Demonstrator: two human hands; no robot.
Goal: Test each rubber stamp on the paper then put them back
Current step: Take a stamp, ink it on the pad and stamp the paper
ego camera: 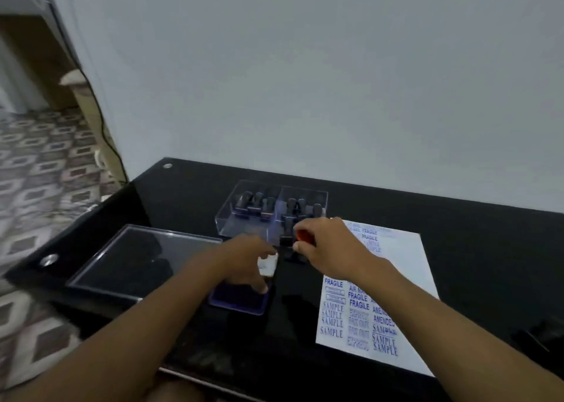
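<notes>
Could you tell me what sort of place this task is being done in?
Probably a room in a home: a glossy black desk against a plain white wall, with patterned floor tiles to the left.

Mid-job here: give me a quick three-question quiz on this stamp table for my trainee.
1. True or false: the sheet of paper already carries stamp marks.
2. Which hand grips the stamp with the red handle? A) left hand B) right hand C) neither
3. Fill in: the clear lid lies flat to the ____ of the clear box of stamps.

Key
1. True: printed words such as FRAGILE and SAMPLE cover it.
2. B: the right hand closes on it near the box, while the left hand is over the blue ink pad.
3. Left.
</notes>
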